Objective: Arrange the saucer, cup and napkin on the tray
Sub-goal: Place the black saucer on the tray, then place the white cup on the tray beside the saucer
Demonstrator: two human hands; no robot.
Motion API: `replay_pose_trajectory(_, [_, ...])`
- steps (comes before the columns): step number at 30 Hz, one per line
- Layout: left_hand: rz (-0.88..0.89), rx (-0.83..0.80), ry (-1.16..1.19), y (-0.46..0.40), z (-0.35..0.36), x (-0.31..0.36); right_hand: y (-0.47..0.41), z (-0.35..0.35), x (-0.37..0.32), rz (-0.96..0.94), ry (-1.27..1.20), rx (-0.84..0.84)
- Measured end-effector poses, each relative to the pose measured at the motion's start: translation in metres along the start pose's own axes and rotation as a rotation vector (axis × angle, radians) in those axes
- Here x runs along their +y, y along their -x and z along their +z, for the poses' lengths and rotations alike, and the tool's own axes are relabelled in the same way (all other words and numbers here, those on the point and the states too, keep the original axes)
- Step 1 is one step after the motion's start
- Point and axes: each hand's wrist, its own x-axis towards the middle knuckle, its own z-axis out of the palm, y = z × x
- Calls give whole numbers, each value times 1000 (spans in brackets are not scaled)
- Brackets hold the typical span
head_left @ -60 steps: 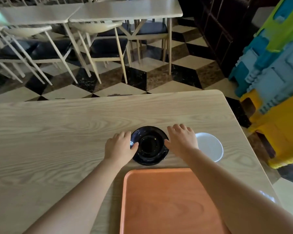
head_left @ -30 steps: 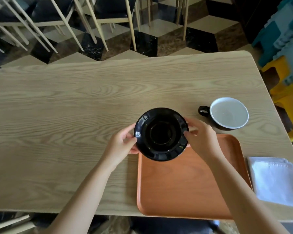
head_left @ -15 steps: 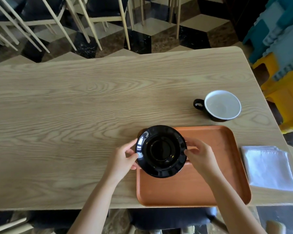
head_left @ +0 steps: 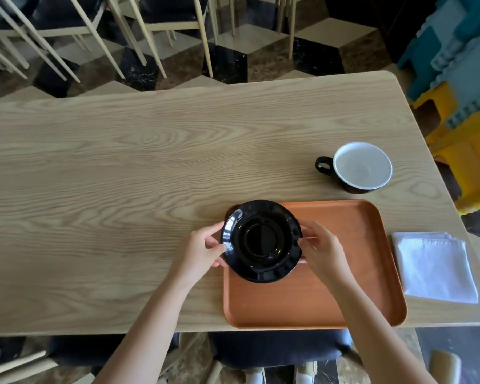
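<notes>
From the head camera, the black saucer [head_left: 261, 241] is held over the far left corner of the orange tray [head_left: 344, 273], its left edge overhanging the tray's rim. The left hand [head_left: 203, 249] pinches the saucer's left rim, thumb on top; the right hand [head_left: 320, 249] pinches the right rim the same way. Whether the saucer already touches the tray or hangs just above it, I cannot tell.

The cup [head_left: 359, 166], black outside and white inside, stands upright on the counter [head_left: 122, 167] just beyond the tray's far right corner, handle pointing left. The folded white napkin [head_left: 435, 266] lies flat on the counter just beside the tray's right edge.

As I judge it, the task is at its first step: the saucer is being placed but not released. Left to do: shift the saucer fully inside the tray and let go, set the cup on it, and bring the napkin onto the tray's bare right part.
</notes>
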Motion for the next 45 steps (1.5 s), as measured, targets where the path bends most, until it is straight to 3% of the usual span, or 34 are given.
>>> replay_pose_trajectory(3, [4,-42,-89,-1,-7,5,2,-3,-3,0,51,-24])
replay_pose_trajectory(6, [23,2,-381,-2,-17,18,4,-15,-11,-53,212,-25])
replay_pose_trajectory(10, [202,216,-536,-1,-6,58,12,-39,-21,-253,406,270])
replay_pose_trajectory(12, [372,253,-494,-6,15,79,11,-56,-24,-344,502,440])
replay_pose_trajectory(14, [580,246,-551,-17,38,94,0,-79,-26,-389,620,505])
replay_pose_trajectory(19, [872,175,-769,-59,95,122,-39,-129,-26,-245,920,319])
replay_pose_trajectory(24, [820,49,-1006,-91,129,139,-64,-145,-21,-280,1032,168])
replay_pose_trajectory(31, [924,70,-882,-104,137,144,-78,-146,-13,-439,911,186])
replay_pose_trajectory(39, [830,65,-637,-102,135,145,-80,-147,-13,-548,715,267])
replay_pose_trajectory(45, [872,148,-523,-72,128,136,-60,-153,-8,-658,632,293])
